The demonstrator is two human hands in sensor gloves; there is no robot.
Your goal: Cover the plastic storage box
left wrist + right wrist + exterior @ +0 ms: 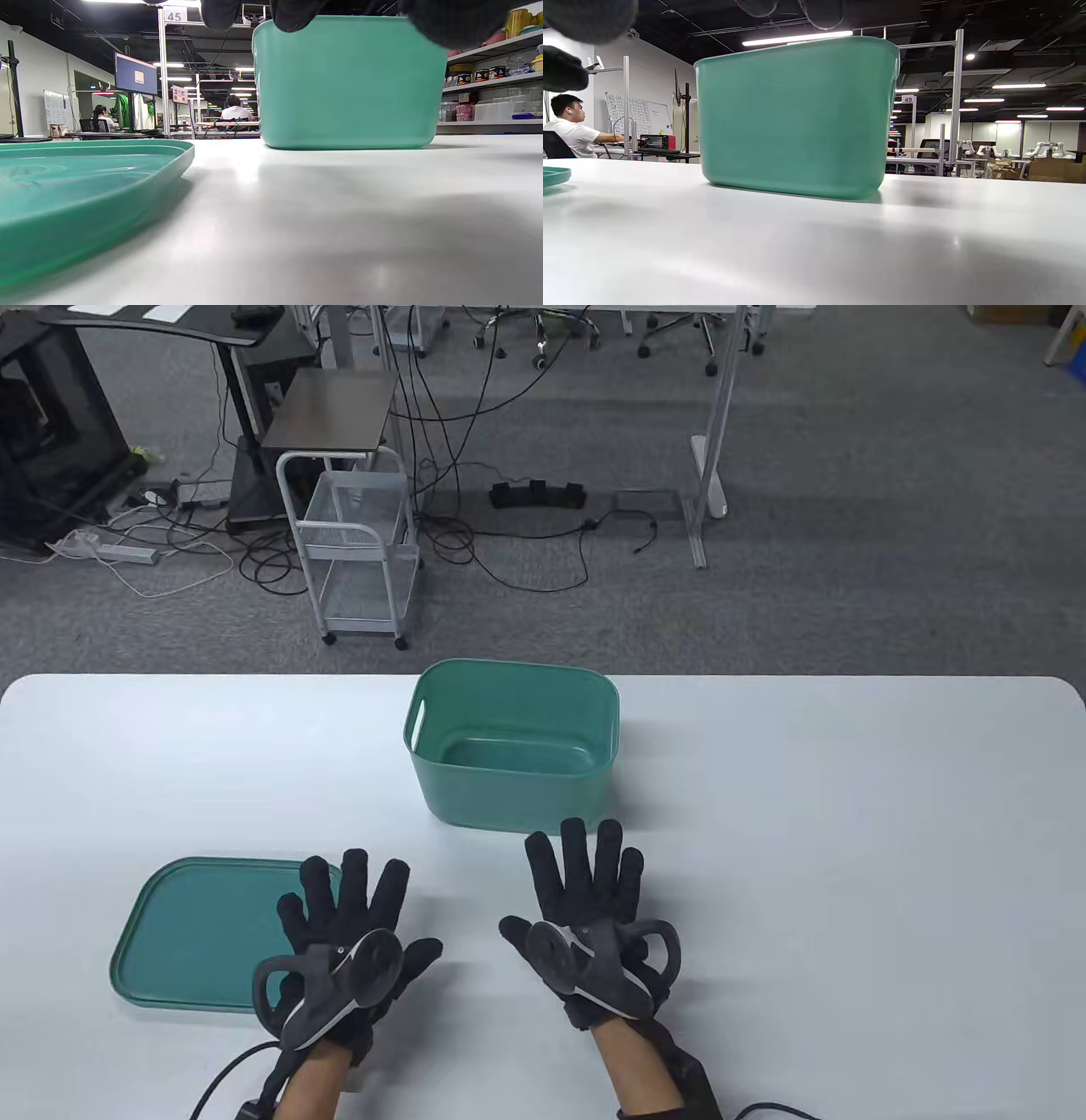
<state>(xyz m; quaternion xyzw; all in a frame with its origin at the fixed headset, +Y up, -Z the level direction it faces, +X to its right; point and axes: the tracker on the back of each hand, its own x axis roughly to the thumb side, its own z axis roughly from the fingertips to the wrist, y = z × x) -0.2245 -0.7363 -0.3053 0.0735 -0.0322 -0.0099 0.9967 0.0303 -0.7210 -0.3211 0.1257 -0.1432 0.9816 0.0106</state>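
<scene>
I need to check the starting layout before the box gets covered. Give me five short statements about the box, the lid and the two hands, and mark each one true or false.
1. The green storage box stands open, with nothing inside. True.
2. The lid already sits on the box. False: it lies flat on the white table, to the near left of the box and apart from it.
3. The left hand has its fingers spread, its fingertips over the lid's right edge. True.
4. The right hand grips the box by its rim. False: it is spread open just in front of the box and holds nothing.
5. The box lies tipped on its side. False: it stands upright.
</scene>
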